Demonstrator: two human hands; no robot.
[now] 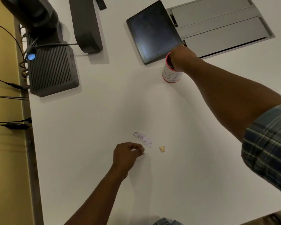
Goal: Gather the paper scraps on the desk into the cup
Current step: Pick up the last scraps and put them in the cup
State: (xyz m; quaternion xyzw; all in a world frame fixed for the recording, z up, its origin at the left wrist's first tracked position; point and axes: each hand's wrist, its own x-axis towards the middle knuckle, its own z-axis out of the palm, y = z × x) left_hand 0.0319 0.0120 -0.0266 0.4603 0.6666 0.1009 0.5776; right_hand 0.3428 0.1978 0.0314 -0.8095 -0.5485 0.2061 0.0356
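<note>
A white cup (169,75) with a red rim and base stands on the white desk (88,127) near a tablet. My right hand (181,58) is over the cup's mouth with its fingers down inside; what they hold is hidden. A small pile of pale purple paper scraps (143,138) lies at the desk's middle, with one tan scrap (162,148) just to its right. My left hand (128,154) rests on the desk beside the pile, fingertips pinched on a small white scrap.
A dark tablet (152,31) lies behind the cup, beside a grey recessed panel (217,28). A ribbed black box (52,70) with a blue light, a monitor stand (86,25) and cables sit along the desk's left edge.
</note>
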